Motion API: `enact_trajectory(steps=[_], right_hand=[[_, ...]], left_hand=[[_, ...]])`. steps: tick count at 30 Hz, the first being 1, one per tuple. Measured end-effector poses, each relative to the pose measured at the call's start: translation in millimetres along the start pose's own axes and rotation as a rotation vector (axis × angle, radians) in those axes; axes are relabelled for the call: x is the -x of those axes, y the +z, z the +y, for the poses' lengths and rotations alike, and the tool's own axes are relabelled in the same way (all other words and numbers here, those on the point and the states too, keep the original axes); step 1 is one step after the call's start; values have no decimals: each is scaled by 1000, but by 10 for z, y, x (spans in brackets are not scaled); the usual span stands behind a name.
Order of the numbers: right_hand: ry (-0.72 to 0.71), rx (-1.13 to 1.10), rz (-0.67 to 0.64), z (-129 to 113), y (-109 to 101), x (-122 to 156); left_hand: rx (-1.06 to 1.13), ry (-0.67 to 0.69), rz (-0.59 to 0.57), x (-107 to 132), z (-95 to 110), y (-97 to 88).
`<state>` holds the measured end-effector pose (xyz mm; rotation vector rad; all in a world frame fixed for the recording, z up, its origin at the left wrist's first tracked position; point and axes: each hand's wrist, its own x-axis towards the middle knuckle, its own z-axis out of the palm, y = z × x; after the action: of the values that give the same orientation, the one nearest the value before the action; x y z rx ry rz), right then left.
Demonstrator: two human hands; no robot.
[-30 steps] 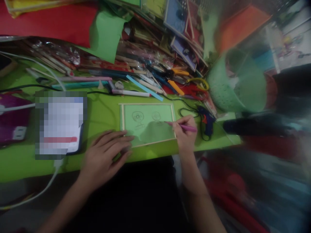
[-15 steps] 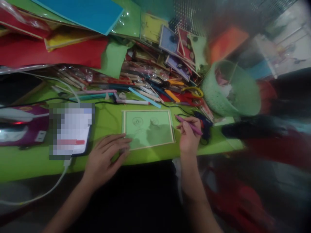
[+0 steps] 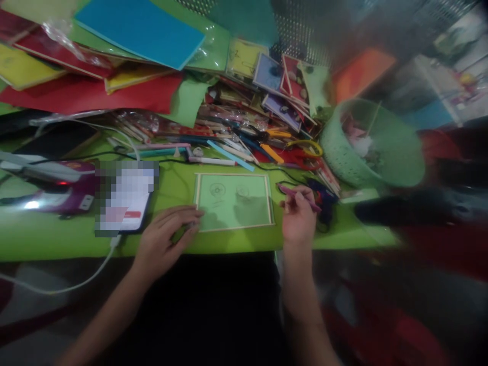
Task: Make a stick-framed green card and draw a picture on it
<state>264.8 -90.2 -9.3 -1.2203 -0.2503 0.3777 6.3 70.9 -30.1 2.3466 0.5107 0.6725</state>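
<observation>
A light green card (image 3: 233,203) edged with thin pale sticks lies flat on the table in front of me. Two small round drawings and some faint short lines mark its surface. My left hand (image 3: 163,239) rests at the card's left edge, fingers stretched out and touching it, holding nothing that I can see. Just right of the card, my right hand (image 3: 299,222) grips a pink-purple pen (image 3: 290,192) between thumb and fingers. The pen's tip points up and left, apart from the card. Behind that hand lies a dark blue tool (image 3: 325,195) with a black cord, partly hidden.
A phone (image 3: 133,203) on a white cable lies left of my left hand, beside a purple box (image 3: 78,195). Pens, sticks, orange-handled pliers (image 3: 276,133) and yellow-handled scissors (image 3: 310,147) crowd behind the card. A green basket (image 3: 335,147) stands at back right; coloured sheets (image 3: 141,30) pile up at back left.
The view has shifted a little, so the table's things sit slightly further right. My right hand still holds the pen off the card, and my left hand stays at its left edge.
</observation>
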Motion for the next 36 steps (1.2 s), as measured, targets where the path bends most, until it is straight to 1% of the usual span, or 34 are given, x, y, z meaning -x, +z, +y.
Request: enact_trajectory(steps=[5, 11, 15, 18, 23, 26, 31, 36], right_hand=[[66, -59, 10, -7, -47, -21], [67, -66, -54, 20, -77, -43], [76, -86, -54, 49, -96, -61], [75, -101, -70, 74, -108, -77], [88, -179, -94, 127, -123, -123], [68, -195, -107, 172, -125, -158], [73, -260, -81, 203, -105, -190], [82, -308, -51, 171, -75, -190]], left_hand=[[1, -44, 19, -28, 51, -31], [-56, -100, -28, -68, 109, -50], [-83, -128, 31, -72, 66, 9], [-77, -119, 74, -69, 32, 51], [-38, -136, 75, -47, 28, 63], [-3, -158, 86, -34, 34, 59], [15, -198, 153, -36, 23, 78], [39, -181, 199, -30, -20, 109]])
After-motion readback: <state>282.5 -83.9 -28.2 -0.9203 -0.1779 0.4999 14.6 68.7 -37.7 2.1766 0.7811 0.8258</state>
